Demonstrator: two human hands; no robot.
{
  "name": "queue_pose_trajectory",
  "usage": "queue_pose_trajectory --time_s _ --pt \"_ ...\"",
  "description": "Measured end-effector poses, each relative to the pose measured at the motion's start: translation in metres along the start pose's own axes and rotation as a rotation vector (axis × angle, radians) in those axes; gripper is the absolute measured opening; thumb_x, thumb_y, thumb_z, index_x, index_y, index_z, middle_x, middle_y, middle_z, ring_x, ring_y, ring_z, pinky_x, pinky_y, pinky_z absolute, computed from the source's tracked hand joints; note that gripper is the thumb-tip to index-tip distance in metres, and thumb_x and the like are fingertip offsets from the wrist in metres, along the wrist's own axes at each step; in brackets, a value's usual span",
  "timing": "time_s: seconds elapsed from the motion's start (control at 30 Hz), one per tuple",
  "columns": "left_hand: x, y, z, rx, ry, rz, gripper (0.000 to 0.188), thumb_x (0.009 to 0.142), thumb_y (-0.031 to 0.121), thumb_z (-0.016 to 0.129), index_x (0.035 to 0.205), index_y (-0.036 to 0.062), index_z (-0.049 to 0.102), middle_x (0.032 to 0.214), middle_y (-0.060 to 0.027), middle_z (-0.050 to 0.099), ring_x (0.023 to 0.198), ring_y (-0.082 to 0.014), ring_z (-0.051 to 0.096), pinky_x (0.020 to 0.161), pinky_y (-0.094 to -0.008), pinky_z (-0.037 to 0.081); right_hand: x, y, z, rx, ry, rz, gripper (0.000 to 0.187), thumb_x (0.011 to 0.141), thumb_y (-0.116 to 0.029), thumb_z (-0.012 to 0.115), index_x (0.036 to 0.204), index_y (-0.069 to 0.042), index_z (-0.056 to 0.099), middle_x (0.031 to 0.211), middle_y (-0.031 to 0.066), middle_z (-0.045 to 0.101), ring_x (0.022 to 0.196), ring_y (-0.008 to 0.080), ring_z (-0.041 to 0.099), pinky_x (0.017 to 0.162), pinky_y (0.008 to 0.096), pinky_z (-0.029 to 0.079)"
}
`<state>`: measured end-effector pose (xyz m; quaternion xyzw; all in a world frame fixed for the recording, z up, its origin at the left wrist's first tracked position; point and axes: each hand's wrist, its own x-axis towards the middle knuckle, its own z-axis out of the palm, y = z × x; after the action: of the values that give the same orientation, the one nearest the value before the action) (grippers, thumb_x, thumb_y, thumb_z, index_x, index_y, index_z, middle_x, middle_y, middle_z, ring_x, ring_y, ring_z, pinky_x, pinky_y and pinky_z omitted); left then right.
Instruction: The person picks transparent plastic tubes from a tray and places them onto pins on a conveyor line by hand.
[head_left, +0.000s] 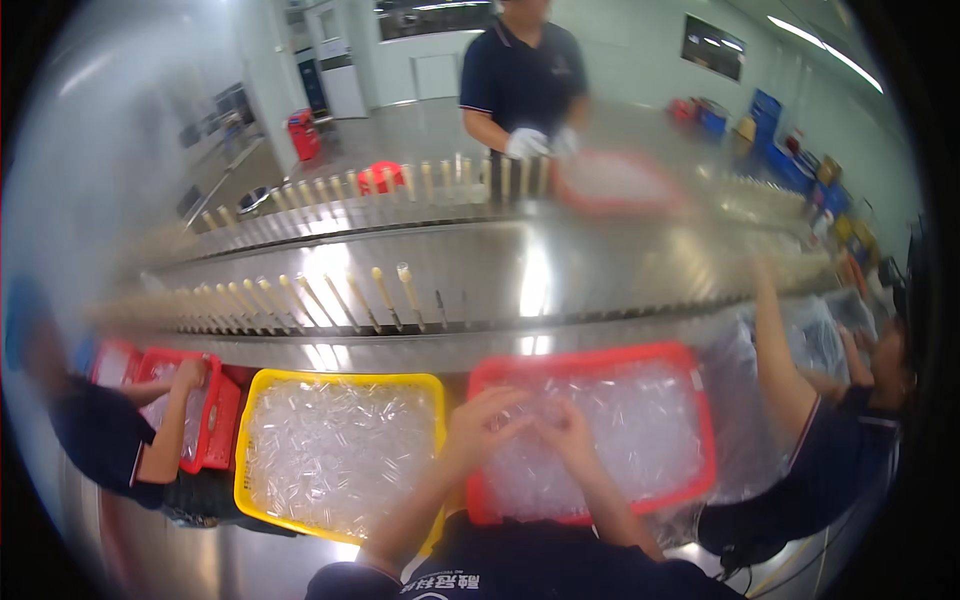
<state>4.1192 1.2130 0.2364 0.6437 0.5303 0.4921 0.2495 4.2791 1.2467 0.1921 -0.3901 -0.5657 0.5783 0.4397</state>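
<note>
Both hands are above a red basket heaped with small clear plastic tubes. My left hand is over the basket's left side, its thumb and fingers apart around a gap. Facing it from the right, my right hand has its fingers curled together near the left fingertips. Blur at the fingertips and the clear tubes behind them hide whatever the right fingers hold. To the left, a yellow basket is full of similar clear tubes.
A steel table carries rows of upright pale rods. Across it a white-gloved person stands by a blurred red tray. Co-workers flank me: one left at red baskets, another right beside clear plastic bags.
</note>
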Motion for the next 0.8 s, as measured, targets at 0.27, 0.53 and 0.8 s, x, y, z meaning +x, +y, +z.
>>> queue_pose_trajectory --time_s 0.27,0.53,0.8 --pt "-0.002 -0.024 0.074 -0.577 0.042 -0.338 0.036 0.076 0.006 0.060 0.110 0.0021 0.049 0.103 -0.0060 0.055 0.090 -0.0120 0.054 0.071 -0.0226 0.045 0.014 -0.012 -0.029 -0.073 0.044 -0.181 0.026 0.072 -0.006 0.064 0.098 -0.004 0.057 0.091 0.0024 0.059 0.073 0.0038 0.052 0.059 0.0176 0.041" --pt "0.040 -0.046 0.046 -1.447 0.276 -0.606 0.023 0.083 0.017 0.052 0.104 0.0077 0.050 0.096 0.0003 0.056 0.063 -0.0060 0.050 0.052 -0.0178 0.042 0.008 -0.003 -0.043 0.360 0.109 0.145 0.032 0.080 -0.013 0.056 0.111 -0.006 0.049 0.098 0.0034 0.056 0.087 0.0109 0.052 0.072 0.0229 0.042" --pt "0.167 -0.098 -0.028 0.359 0.498 0.031 0.024 0.078 0.022 0.052 0.097 0.0088 0.058 0.094 -0.0078 0.059 0.074 -0.0207 0.057 0.063 -0.0315 0.045 -0.017 0.083 -0.086 0.759 0.161 0.519 0.034 0.079 -0.019 0.056 0.111 -0.018 0.047 0.091 0.0003 0.050 0.081 0.0152 0.047 0.065 0.0257 0.041"
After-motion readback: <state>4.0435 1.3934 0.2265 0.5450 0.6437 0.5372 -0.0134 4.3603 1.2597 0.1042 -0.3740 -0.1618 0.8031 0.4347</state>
